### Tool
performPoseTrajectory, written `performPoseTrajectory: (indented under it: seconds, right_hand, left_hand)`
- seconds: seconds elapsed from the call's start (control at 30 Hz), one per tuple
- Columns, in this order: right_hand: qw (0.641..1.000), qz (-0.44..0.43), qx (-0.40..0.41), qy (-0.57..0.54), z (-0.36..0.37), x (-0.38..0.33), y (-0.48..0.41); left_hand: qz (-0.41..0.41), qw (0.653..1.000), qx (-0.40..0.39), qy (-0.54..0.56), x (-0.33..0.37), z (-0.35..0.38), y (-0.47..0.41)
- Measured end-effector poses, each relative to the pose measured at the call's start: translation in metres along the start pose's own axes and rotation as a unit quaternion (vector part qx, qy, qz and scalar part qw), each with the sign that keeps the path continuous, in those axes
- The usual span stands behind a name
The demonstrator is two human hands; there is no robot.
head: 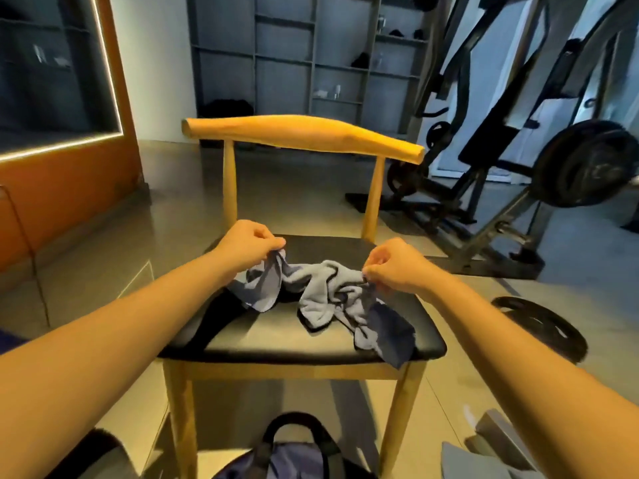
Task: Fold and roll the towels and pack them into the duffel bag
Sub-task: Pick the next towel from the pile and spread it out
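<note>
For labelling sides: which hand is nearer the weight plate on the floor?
Right. The right hand pinches the towel nearer the weight plate; the left hand pinches its far end.

Both your arms reach forward, bare; your left hand (247, 245) and right hand (394, 266) each pinch the towel (321, 288), fingers curled.

Grey-blue towel (321, 288), black seat (276, 337) on honey-yellow wooden chair (304, 136), navy duffel bag (294, 459), black handle (294, 420).
</note>
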State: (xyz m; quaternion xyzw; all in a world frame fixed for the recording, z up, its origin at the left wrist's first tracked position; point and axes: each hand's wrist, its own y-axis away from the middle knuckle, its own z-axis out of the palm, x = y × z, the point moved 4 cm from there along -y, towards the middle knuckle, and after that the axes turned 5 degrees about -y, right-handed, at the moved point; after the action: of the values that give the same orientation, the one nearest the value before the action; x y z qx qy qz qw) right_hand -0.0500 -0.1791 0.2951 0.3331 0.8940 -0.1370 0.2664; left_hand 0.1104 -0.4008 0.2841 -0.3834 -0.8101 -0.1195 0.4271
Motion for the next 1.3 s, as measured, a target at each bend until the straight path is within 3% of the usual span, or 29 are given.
performPoseTrajectory:
  seconds: [0.13, 0.23, 0.3, 0.43, 0.53, 0.6, 0.67, 0.73, 0.77, 0.8, 0.83, 0.9, 0.93, 1.0, 1.1, 1.3]
  right_hand:
    - [0.996, 0.064, -0.031, -0.055, 0.031, 0.028, 0.023]
    - [0.995, 0.059, 0.026, -0.082, 0.042, 0.042, 0.03]
    - [0.998, 0.036, 0.031, -0.041, 0.053, 0.041, 0.034]
    - [0.998, 0.002, 0.052, 0.041, 0.058, 0.032, 0.038]
    - [0.998, 0.004, 0.006, -0.068, 0.038, 0.032, 0.037]
    - [0.988, 0.041, 0.016, -0.145, 0.01, 0.037, 0.038]
    - [0.978, 0.044, 0.12, -0.166, -0.023, 0.041, 0.039]
    - [0.951, 0.022, 0.288, -0.113, -0.047, 0.043, 0.048]
    - [0.94, 0.009, 0.33, -0.085, -0.049, 0.043, 0.054]
    - [0.947, 0.001, 0.316, -0.059, -0.044, 0.043, 0.057]
    - [0.967, -0.001, 0.253, -0.038, -0.034, 0.046, 0.057]
    - [0.997, 0.022, 0.077, -0.016, -0.008, 0.054, 0.056]
    - [0.999, 0.037, 0.009, -0.023, -0.001, 0.057, 0.059]
    - [0.995, 0.054, -0.053, -0.069, 0.0, 0.06, 0.065]
    - [0.983, 0.049, -0.021, -0.176, -0.011, 0.06, 0.069]
    - [0.948, 0.046, 0.143, -0.28, -0.027, 0.063, 0.068]
  left_hand:
    - [0.05, 0.998, 0.002, -0.033, -0.022, 0.01, 0.018]
    - [0.089, 0.972, -0.023, -0.218, -0.036, 0.022, 0.036]
    - [0.124, 0.944, -0.029, -0.304, -0.041, 0.029, 0.041]
    - [0.156, 0.922, -0.022, -0.353, -0.044, 0.036, 0.039]
    - [0.116, 0.93, 0.006, -0.35, -0.047, 0.027, 0.036]
    - [0.097, 0.945, 0.014, -0.311, -0.046, 0.018, 0.035]
    - [0.091, 0.962, 0.001, -0.259, -0.046, 0.014, 0.036]
    - [0.085, 0.964, -0.031, -0.251, -0.048, 0.017, 0.04]
    - [0.087, 0.958, -0.045, -0.268, -0.051, 0.021, 0.043]
    - [0.093, 0.952, -0.052, -0.287, -0.054, 0.025, 0.044]
    - [0.1, 0.948, -0.05, -0.298, -0.056, 0.028, 0.044]
    - [0.117, 0.946, -0.029, -0.301, -0.057, 0.027, 0.043]
    - [0.125, 0.944, -0.019, -0.303, -0.058, 0.026, 0.043]
    - [0.142, 0.935, -0.001, -0.325, -0.06, 0.025, 0.044]
    - [0.153, 0.932, 0.027, -0.328, -0.062, 0.025, 0.046]
    - [0.126, 0.956, 0.012, -0.266, -0.06, 0.016, 0.044]
